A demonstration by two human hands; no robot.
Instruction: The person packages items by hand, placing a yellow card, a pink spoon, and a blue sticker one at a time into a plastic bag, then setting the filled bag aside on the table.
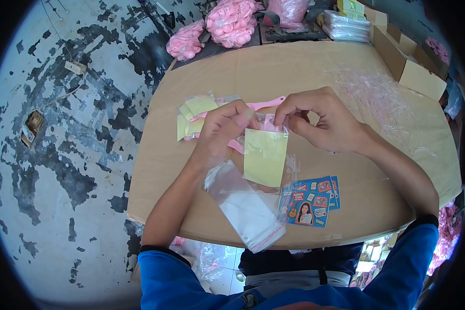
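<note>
Both hands are at a clear plastic bag with a yellow card in it, held over the middle of the table. My left hand pinches the bag's upper left edge, and my right hand pinches its upper right edge. Something pink shows inside near the top. Beyond my left hand lie packed yellow cards with pink pieces, one a pink handle. Below the hands rests a stack of clear bags. Blue printed cards lie to its right.
The table is covered in brown paper. Thin clear plastic strips are heaped at the right. An open cardboard box stands at the back right. Pink bundles and stacked clear packets sit beyond the back edge.
</note>
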